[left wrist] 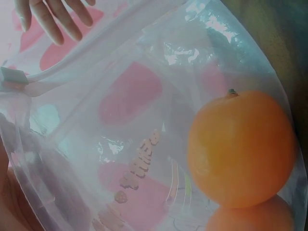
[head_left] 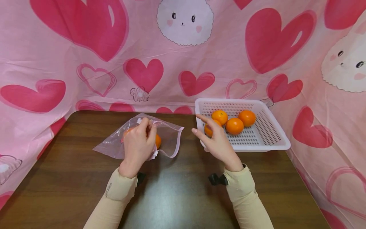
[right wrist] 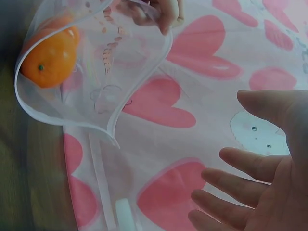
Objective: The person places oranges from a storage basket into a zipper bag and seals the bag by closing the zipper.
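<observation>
— Where is the clear bag (head_left: 114, 147) to be found?
— It is set to the left of the white basket (head_left: 257, 148), on the brown tabletop (head_left: 171, 197), its mouth turned toward the basket. At least two oranges (right wrist: 45, 60) are contained in it, and its low side seems to be weighed down by them.

— How is it held?
— By the left hand (head_left: 138, 136), left of the basket: the bag's edge by the mouth is pinched between thumb and fingers. The upper edge is probably gripped there so that the thin film is lifted and the opening is not allowed to collapse.

— And the other hand?
— The right hand (head_left: 216, 143) is held at the basket's near left corner, fingers spread, thumb apart, nothing grasped. Whether the rim is touched cannot be told.

— What is held in the basket?
— Four oranges (head_left: 234, 126), grouped toward its left half, one partly hidden by the right hand. By the raised walls, rolling is presumably prevented; within the bag, the same is likely done by the film.
</observation>
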Tool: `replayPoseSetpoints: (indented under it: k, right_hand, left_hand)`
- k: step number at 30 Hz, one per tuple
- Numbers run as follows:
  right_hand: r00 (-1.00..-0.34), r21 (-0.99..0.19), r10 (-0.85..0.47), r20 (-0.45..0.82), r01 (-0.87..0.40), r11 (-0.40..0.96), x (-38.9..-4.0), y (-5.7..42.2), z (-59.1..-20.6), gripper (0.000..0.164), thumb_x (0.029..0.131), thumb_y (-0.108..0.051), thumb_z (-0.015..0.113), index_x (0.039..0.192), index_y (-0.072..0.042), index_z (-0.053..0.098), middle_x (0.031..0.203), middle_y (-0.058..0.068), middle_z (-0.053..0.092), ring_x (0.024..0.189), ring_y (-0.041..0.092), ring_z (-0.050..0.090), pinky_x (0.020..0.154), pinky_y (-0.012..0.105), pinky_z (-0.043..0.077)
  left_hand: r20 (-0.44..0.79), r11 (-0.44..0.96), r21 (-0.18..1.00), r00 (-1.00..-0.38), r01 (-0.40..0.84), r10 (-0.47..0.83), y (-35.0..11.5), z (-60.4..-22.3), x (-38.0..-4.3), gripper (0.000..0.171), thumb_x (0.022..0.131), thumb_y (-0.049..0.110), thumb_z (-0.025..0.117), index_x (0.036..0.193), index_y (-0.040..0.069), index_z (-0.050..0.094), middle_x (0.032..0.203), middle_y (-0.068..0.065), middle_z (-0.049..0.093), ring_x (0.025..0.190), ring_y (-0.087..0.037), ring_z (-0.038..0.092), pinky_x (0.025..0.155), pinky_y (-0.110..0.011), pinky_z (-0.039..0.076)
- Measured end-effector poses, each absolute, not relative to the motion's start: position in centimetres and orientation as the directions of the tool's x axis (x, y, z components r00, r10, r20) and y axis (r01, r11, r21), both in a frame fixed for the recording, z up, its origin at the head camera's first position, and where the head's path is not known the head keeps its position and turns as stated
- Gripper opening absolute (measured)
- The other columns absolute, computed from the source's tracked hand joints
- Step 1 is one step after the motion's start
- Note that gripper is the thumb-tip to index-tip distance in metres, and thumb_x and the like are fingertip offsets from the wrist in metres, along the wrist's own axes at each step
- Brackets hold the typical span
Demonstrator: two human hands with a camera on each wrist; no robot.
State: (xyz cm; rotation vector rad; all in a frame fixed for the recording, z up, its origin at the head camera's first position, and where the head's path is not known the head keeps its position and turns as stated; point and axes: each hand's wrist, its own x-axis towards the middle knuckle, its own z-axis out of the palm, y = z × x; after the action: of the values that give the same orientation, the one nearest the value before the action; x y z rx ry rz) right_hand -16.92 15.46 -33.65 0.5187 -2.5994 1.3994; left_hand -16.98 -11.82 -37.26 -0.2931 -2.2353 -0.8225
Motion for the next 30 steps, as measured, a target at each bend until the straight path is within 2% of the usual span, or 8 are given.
replayPoseSetpoints:
  k: [10,17,23,30]
  right_hand:
    - [-0.932,-0.759,-0.179,0.316,-0.362,0.541,-17.6,16.5,-34.0,0.055,0.095,-0.033,0.072,0.145,-0.018,0.056,0.146,0.004,0.053,0.129,0.032,0.053,0.109,0.052,0.037]
    - [-0.953,-0.757,-0.133,0.271,-0.297,0.583,-18.4,17.3,-34.1,0.056,0.096,-0.037,0.07,0.146,-0.02,0.054,0.146,0.008,0.052,0.127,0.034,0.051,0.107,0.059,0.037]
    - [-0.963,-0.74,-0.11,0.247,-0.261,0.619,-19.2,18.0,-34.6,0.058,0.096,-0.043,0.068,0.148,-0.021,0.052,0.147,0.008,0.051,0.129,0.033,0.049,0.11,0.059,0.034]
    - [-0.973,-0.73,-0.095,0.209,-0.221,0.647,-20.3,18.8,-35.3,0.063,0.097,-0.047,0.066,0.149,-0.017,0.05,0.148,0.01,0.05,0.132,0.036,0.047,0.111,0.059,0.03]
  left_hand:
    - [0.704,0.774,0.469,-0.709,0.425,-0.038,-11.8,-37.3,-17.0,0.023,0.097,0.023,0.062,0.079,0.012,0.052,0.056,0.003,0.046,0.045,-0.022,0.047,0.043,-0.037,0.033]
    - [0.706,0.775,0.468,-0.708,0.424,-0.039,-11.8,-37.3,-17.0,0.023,0.096,0.022,0.063,0.079,0.012,0.052,0.056,0.003,0.045,0.045,-0.023,0.047,0.043,-0.037,0.032]
    - [0.709,0.777,0.465,-0.704,0.424,-0.039,-11.8,-37.3,-17.0,0.022,0.096,0.021,0.064,0.079,0.012,0.052,0.056,0.003,0.046,0.046,-0.023,0.048,0.043,-0.038,0.033]
    - [0.705,0.775,0.468,-0.708,0.425,-0.038,-11.8,-37.3,-17.0,0.023,0.096,0.022,0.064,0.079,0.012,0.052,0.057,0.003,0.047,0.046,-0.023,0.048,0.043,-0.038,0.033]
